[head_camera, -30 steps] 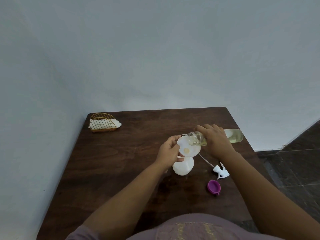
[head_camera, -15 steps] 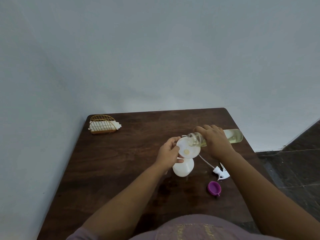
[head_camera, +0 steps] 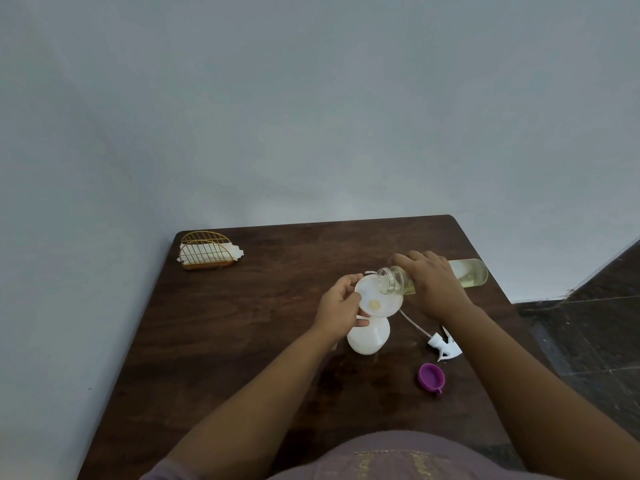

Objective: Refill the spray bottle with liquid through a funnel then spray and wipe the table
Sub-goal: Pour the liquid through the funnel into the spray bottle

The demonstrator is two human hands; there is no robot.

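Observation:
A white spray bottle body (head_camera: 367, 336) stands on the dark wooden table (head_camera: 242, 323) with a white funnel (head_camera: 379, 297) seated in its neck. My left hand (head_camera: 337, 306) pinches the funnel's left rim. My right hand (head_camera: 429, 282) grips a clear bottle of pale yellow liquid (head_camera: 467, 273), tipped almost level with its open mouth over the funnel. A little yellow liquid sits in the funnel's centre. The white spray head with its tube (head_camera: 445, 346) lies on the table to the right.
A purple cap (head_camera: 431, 375) lies near the spray head. A gold wire holder with white napkins (head_camera: 207, 251) stands at the table's far left corner. Walls close in behind and to the left; dark floor (head_camera: 588, 334) lies beyond the right edge.
The hands, funnel and tipped bottle keep almost the same pose. The pool of yellow liquid in the funnel looks about the same size.

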